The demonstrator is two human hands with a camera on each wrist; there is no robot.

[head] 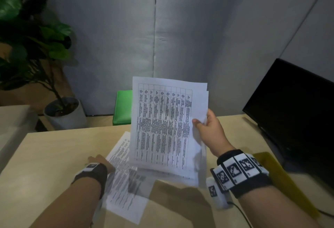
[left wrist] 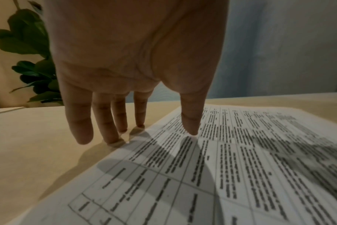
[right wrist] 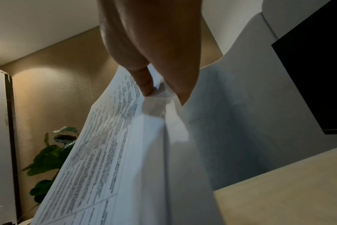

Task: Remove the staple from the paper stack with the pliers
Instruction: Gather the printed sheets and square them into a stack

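Note:
My right hand [head: 206,123] pinches the right edge of a stack of printed pages [head: 162,124] and holds it upright above the table. In the right wrist view the thumb and a finger [right wrist: 146,85] clamp the paper stack [right wrist: 125,152]. A separate printed sheet [head: 122,177] lies flat on the table. My left hand [head: 98,161] rests at its left edge with straight fingers. In the left wrist view the thumb [left wrist: 190,121] presses on the sheet [left wrist: 202,175] and the other fingers [left wrist: 108,124] touch the table. No staple or pliers show in any view.
The light wooden table [head: 54,155] carries a black monitor [head: 296,112] at the right and a yellow object [head: 282,179] under my right wrist. A brown envelope [head: 180,206] lies near the front. Behind stand a potted plant [head: 36,47] and a green stool [head: 123,106].

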